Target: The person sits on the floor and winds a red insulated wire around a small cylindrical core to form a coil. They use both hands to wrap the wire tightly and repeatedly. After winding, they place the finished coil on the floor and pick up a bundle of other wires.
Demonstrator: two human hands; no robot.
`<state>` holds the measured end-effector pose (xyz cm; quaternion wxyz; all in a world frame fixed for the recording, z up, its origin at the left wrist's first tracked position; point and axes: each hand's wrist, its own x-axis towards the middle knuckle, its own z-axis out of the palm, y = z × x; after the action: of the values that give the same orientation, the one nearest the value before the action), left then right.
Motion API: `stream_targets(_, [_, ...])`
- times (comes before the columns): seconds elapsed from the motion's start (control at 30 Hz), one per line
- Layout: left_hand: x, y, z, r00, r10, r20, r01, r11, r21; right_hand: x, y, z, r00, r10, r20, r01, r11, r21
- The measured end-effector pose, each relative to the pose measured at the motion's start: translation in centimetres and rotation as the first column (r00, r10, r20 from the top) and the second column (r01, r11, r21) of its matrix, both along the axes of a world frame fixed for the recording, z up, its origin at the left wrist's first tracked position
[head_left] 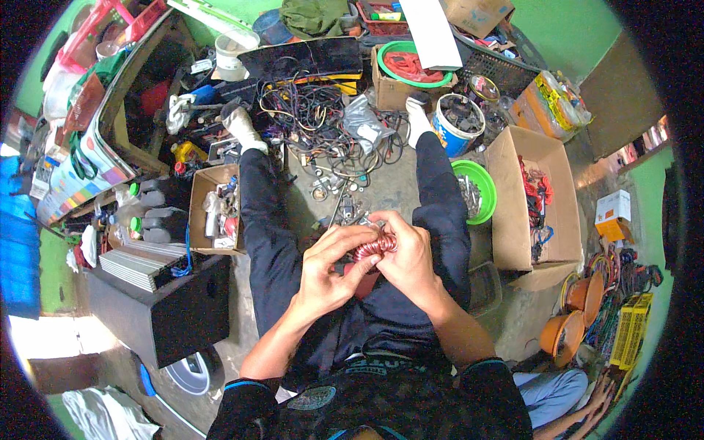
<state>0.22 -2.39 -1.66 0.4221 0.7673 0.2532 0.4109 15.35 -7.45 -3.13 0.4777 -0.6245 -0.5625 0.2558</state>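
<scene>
Between my legs, my left hand point(328, 270) and my right hand point(405, 268) are closed together around a shiny copper coil point(375, 246), with thumbs and fingers pressed on its turns. A small silvery piece at the top of the coil is partly hidden by my fingers. Just beyond my hands, assorted small metal parts point(346, 206) lie on the grey floor point(308, 189), and behind them is a tangled heap of black cables point(308, 110). Something reddish below the coil is mostly covered by my hands.
A parts box point(200, 205), black speaker cabinet point(158, 315) and heatsink point(132, 268) stand left. Right are a green bowl point(490, 192) of metal pieces, a bucket point(453, 138), a large carton point(557, 235) and orange bowls point(557, 337). Another person's leg point(557, 392) and arm show lower right.
</scene>
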Motion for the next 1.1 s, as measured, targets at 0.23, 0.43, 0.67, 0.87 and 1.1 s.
stream_targets(0.23, [-1.3,0.1,-0.5,0.996,-0.086,0.01,0.087,0.979,-0.184,3.2,0.1,0.5,0.885,0.429,-0.179,-0.451,0.887,-0.102])
stream_targets(0.43, [-2.6,1.0,-0.7,0.98,-0.189,0.064,0.198,0.954,-0.224,6.7,1.6,2.5,0.756,0.586,-0.292,-0.627,0.776,-0.066])
stream_targets(0.67, [-1.8,0.3,-0.8,0.982,-0.191,0.004,0.189,0.966,-0.178,3.6,0.5,3.9,0.959,0.282,-0.031,-0.275,0.951,0.143])
stream_targets(0.87, [-1.7,0.1,-1.0,0.986,-0.169,0.001,0.167,0.976,-0.142,1.9,-0.6,4.0,0.964,0.175,-0.198,-0.148,0.979,0.144])
stream_targets(1.1, [-0.7,-0.4,-0.4,0.993,-0.107,-0.047,0.094,0.97,-0.224,1.1,-0.9,2.5,0.988,0.148,-0.034,-0.127,0.928,0.349])
